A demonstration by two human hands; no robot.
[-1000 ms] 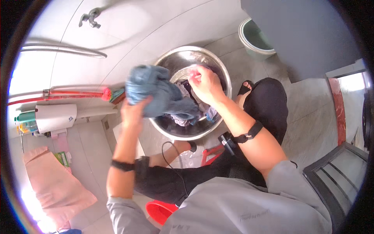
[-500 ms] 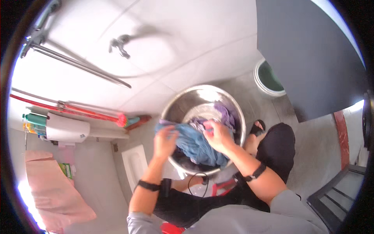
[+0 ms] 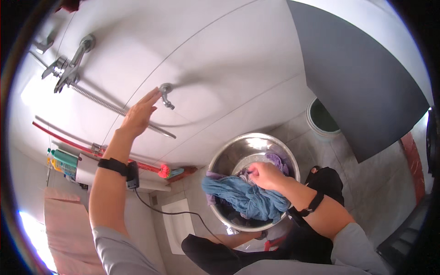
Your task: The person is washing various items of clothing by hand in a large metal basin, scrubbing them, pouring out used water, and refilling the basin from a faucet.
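My left hand (image 3: 138, 115) is raised to the wall, its fingers stretched out, with the fingertips at a small metal tap (image 3: 167, 98). No water shows coming from the tap. Below it on the floor stands a round stainless steel basin (image 3: 296, 170) filled with laundry. A wet blue garment (image 3: 247, 196) lies bunched across the near side and hangs over the left rim. Behind it are purple clothes (image 3: 278, 160). Over the middle of the basin my right hand (image 3: 268, 176) is closed, pinching a patterned purple cloth; its fingertips are partly hidden.
A shower mixer (image 3: 68, 71) with a metal hose (image 3: 98, 101) is fixed to the wall at the left. A red-handled brush (image 3: 163, 171) leans low by the wall. To the right are a bucket (image 3: 323, 117) and a dark grey panel (image 3: 362, 78). A white floor fixture (image 3: 178, 227) lies left of the basin.
My left hand has let go of the blue garment and gone up and left to the tap. My right hand stays over the basin. The view has shifted, showing more of the wall.
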